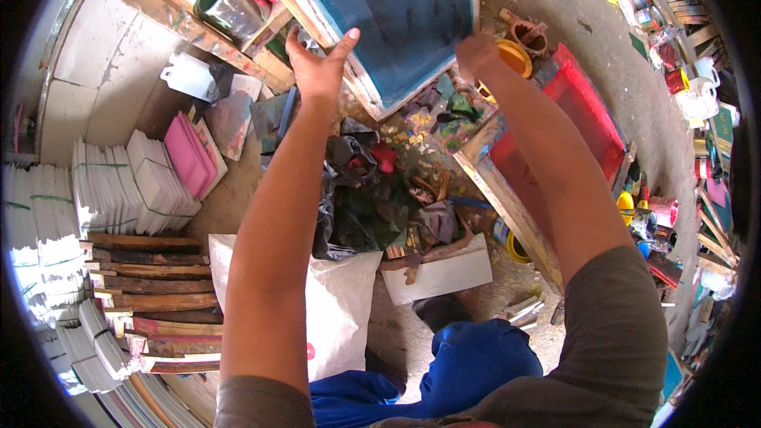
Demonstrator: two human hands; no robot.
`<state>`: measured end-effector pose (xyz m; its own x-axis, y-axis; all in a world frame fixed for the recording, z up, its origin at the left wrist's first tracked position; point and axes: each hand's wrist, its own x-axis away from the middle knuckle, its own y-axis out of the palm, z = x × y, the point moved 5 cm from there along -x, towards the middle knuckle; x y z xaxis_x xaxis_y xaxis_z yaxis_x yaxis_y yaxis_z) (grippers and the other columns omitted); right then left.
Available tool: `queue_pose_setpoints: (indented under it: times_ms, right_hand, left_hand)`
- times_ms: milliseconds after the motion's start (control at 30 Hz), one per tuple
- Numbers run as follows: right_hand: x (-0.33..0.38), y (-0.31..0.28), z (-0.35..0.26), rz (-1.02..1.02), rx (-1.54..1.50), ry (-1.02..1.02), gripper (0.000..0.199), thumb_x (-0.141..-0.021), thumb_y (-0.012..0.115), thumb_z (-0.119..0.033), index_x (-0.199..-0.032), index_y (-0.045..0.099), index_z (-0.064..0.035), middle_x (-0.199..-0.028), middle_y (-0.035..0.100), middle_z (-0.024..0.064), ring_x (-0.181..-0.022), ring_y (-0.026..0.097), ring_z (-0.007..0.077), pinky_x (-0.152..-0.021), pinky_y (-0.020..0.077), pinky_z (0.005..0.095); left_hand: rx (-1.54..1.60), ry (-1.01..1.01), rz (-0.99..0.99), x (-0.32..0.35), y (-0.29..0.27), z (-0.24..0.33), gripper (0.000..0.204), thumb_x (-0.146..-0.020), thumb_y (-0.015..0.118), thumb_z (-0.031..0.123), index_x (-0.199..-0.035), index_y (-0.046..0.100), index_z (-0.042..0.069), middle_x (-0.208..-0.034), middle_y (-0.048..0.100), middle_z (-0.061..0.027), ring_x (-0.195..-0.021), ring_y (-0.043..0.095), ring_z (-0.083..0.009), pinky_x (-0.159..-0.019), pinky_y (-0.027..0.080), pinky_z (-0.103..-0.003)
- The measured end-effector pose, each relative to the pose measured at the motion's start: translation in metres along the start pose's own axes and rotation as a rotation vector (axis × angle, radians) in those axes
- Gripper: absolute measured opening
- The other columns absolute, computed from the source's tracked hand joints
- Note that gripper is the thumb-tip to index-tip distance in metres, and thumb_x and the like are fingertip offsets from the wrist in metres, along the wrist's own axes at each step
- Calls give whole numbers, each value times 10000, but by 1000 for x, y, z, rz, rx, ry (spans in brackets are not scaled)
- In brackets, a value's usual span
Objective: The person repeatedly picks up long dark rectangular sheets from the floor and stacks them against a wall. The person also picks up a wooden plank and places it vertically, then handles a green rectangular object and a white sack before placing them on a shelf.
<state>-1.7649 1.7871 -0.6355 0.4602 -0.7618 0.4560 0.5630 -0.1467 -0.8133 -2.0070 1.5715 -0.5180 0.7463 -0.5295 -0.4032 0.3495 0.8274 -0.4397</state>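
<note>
A wooden-framed silk screen (412, 12) with dark blue mesh stands tilted at the top of the view, its lower corner pointing toward me. My left hand (321, 67) grips its left side, thumb on the front of the wood and fingers around the outer edge. On the right side, my right hand (476, 57) is closed at the frame's edge; its fingertips are partly hidden. Beneath my right forearm lies a second screen with red mesh (567, 115). Just past my right hand is a yellow tub (514, 57).
Scraps and black plastic bags (349, 206) litter the floor ahead, near a white carton (440, 269). To the left stand tied paper stacks (131, 178), more wooden frames (158, 281) and a white sack (341, 293). A green bucket (230, 4) is upper left; paint cans (662, 210) line the right.
</note>
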Motion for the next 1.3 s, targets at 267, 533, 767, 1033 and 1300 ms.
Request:
queue_pose_setpoints:
  times_ms: [267,533,767,1033,1300]
  right_hand:
    - [32,-82,94,889,-1229,76,845,-749,847,-406,-1421,516,-15,-1328,632,273,-1226,619,424,-1032,479,495]
    - [62,-83,64,878,-1902,456,711,-786,812,-238,-1358,482,25,-1357,574,267,-1224,586,399,-1036,455,471]
    - [139,-46,-116,1006,-2112,509,507,-828,703,-69,-1276,480,13,-1197,574,244,-1197,542,411,-1047,406,494]
    - [118,24,-148,489,-1113,660,1111,-725,794,-625,-1563,313,-76,-1627,205,328,-1530,135,506,-1192,193,660]
    - [79,40,-139,560,-904,531,760,-835,732,-517,-1475,513,-171,-1559,413,211,-1486,278,487,-1174,266,631]
  left_hand:
    - [405,-59,-96,-35,5,22,1049,-663,982,372,-1381,376,-94,-1307,554,-210,-1188,567,-304,-1087,422,-386]
    - [395,-85,-182,-45,9,45,973,-631,993,230,-1318,389,-99,-1286,558,-207,-1173,579,-297,-1073,440,-378]
    - [244,82,-225,-70,22,80,803,-638,991,312,-1155,543,-108,-1130,671,-202,-1071,633,-277,-1002,476,-388]
    - [-163,44,-247,-103,24,93,833,-661,962,429,-1152,587,-129,-1120,685,-201,-1017,661,-261,-917,524,-373]
    - [-168,26,-363,-110,22,85,894,-656,957,490,-1162,566,-135,-1098,684,-188,-987,662,-243,-909,528,-364]
